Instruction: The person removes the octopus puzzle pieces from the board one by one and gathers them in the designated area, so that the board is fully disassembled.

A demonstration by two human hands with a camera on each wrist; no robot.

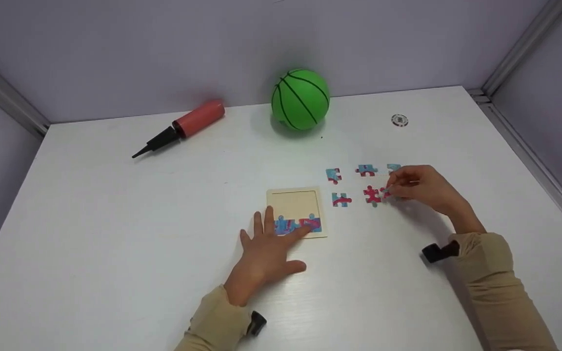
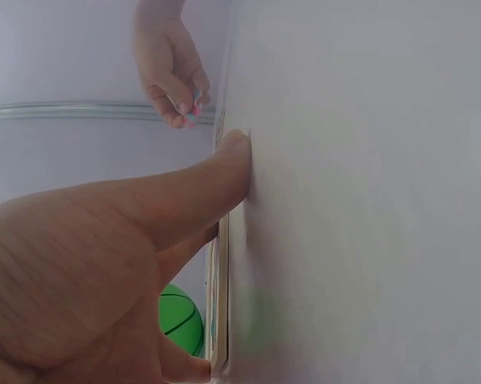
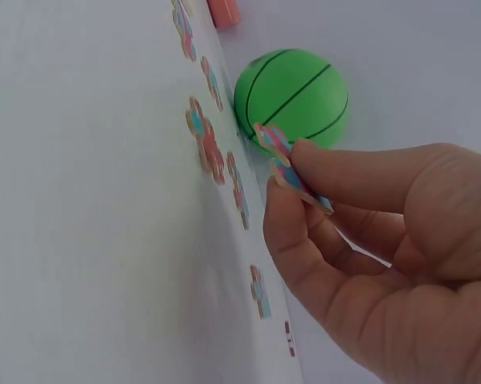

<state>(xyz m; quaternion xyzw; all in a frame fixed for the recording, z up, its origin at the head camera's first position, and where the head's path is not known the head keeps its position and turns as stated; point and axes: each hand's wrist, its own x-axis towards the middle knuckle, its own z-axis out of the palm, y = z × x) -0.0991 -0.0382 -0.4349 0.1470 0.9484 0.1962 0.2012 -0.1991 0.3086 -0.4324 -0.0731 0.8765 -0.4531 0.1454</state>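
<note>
My right hand (image 1: 420,187) pinches a pink and blue jigsaw piece (image 3: 292,172) between thumb and fingertips, above the table. Fingers spread, my left hand (image 1: 264,253) rests at the near left part of a square wooden puzzle tray (image 1: 323,209), its index finger touching the joined pieces (image 1: 286,226) along the tray's near side. Loose pieces lie right of the tray: a mostly red one (image 1: 371,194) beside my right hand, a blue and red one (image 1: 367,169) behind it, and two more at left, one far (image 1: 333,175) and one near (image 1: 341,199). Another piece (image 1: 393,167) is partly hidden by my right fingers.
A green ball (image 1: 300,100) with black lines stands at the back of the white table (image 1: 115,219). Left of it lies a red and black hand pump (image 1: 198,119). A round chip (image 1: 399,120) is at the back right. Walls enclose the back and sides.
</note>
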